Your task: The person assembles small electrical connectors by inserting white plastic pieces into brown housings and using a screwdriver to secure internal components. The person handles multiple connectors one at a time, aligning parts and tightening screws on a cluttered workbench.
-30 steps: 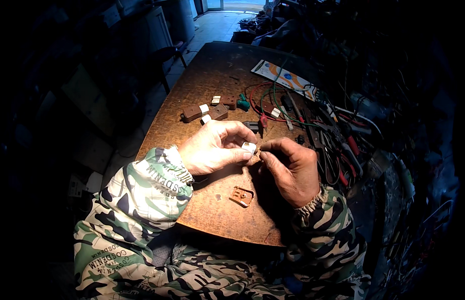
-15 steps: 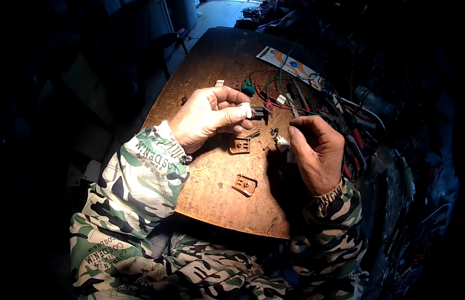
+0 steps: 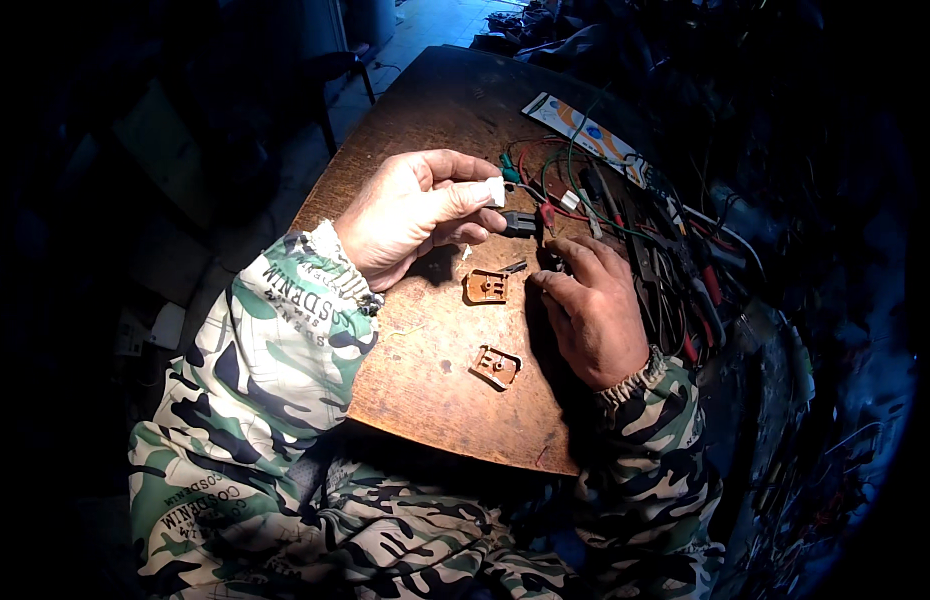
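Tabletop (image 3: 425, 385), brown shells (image 3: 485, 292); left fingers (image 3: 455, 203) tight on white piece (image 3: 497, 190); right fingers (image 3: 580, 260), hold unclear

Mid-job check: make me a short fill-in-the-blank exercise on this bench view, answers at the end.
1. The small part pinched in the left hand is coloured ____.
2. The open brown casing pieces lying on the table number ____.
3. The clip just beyond the right hand is coloured ____.
4. Both sleeves have a ____ pattern.

Missing words: white; two; red; camouflage.
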Motion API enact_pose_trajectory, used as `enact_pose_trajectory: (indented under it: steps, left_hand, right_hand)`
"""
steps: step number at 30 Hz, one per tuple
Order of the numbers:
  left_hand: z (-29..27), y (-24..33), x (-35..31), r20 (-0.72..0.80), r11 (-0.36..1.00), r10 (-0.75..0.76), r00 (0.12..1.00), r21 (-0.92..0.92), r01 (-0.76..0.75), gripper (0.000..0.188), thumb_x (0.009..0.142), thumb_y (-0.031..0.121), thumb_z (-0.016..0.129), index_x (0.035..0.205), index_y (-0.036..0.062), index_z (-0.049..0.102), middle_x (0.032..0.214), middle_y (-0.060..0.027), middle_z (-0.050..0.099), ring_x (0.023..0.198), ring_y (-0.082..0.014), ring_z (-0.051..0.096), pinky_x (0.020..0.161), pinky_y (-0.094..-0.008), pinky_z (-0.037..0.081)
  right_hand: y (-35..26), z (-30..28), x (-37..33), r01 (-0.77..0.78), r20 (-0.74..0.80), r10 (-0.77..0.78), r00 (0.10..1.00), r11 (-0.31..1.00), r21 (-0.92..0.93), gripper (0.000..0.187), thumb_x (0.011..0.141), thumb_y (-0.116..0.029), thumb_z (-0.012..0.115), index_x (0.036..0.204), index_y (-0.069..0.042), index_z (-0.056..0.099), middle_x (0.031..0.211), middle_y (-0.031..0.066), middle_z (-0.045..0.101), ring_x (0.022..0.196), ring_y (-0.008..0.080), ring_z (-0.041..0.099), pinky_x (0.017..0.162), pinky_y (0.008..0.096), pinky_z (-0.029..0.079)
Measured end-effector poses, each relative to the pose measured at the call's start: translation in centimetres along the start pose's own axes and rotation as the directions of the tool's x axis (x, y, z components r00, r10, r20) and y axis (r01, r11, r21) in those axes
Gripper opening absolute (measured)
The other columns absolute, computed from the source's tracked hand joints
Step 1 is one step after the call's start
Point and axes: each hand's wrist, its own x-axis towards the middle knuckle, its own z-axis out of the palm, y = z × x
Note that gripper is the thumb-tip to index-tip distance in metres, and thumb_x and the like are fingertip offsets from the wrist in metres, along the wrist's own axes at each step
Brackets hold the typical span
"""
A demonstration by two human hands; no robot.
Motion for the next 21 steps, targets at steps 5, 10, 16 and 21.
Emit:
enact_pose_trajectory:
  steps: [5,10,16,21]
  left_hand:
    - [0.5,-0.4,-0.1,0.139,0.992,-0.108,0.984,-0.048,0.116,0.033,0.099,0.011,0.068,0.128,-0.0037,0.059,0.112,-0.0135,0.070,0.101,-0.0213,0.073,0.086,-0.0296,0.062]
    - [0.3,-0.4,-0.2,0.179,0.981,-0.147,0.973,-0.101,0.167,0.029,0.099,0.011,0.069,0.123,-0.0024,0.061,0.112,-0.0127,0.070,0.101,-0.0211,0.073,0.088,-0.0303,0.062]
    - [0.8,-0.8,0.1,0.193,0.977,-0.200,0.961,-0.039,0.211,0.032,0.100,0.013,0.067,0.127,-0.0033,0.060,0.111,-0.0129,0.071,0.101,-0.0202,0.073,0.088,-0.0303,0.062]
    - [1.2,-0.1,-0.9,0.179,0.974,-0.209,0.961,-0.054,0.222,0.033,0.100,0.013,0.066,0.128,-0.0043,0.059,0.111,-0.0137,0.070,0.100,-0.0215,0.073,0.086,-0.0297,0.063]
  right_hand:
    - [0.5,0.8,0.0,0.003,-0.024,-0.001,1.000,0.998,0.065,0.013,0.082,-0.003,0.070,0.094,-0.001,0.066,0.122,0.0195,0.064,0.123,0.0413,0.055,0.102,0.0524,0.044]
    - [-0.5,-0.7,0.4,-0.087,-0.097,0.102,0.990,0.984,0.153,0.015,0.083,0.000,0.073,0.096,0.000,0.065,0.106,0.0150,0.070,0.103,0.0341,0.066,0.088,0.0414,0.052]
    - [-1.1,-0.9,-0.2,-0.218,-0.090,0.427,0.900,0.619,0.755,0.012,0.088,0.003,0.074,0.099,0.002,0.071,0.091,0.0091,0.069,0.082,0.0161,0.069,0.070,0.0275,0.054]
    - [-0.8,-1.0,0.2,-0.116,-0.058,0.352,0.934,0.453,0.884,0.008,0.091,0.004,0.071,0.099,0.006,0.070,0.097,0.0087,0.070,0.091,0.0132,0.070,0.081,0.0259,0.056]
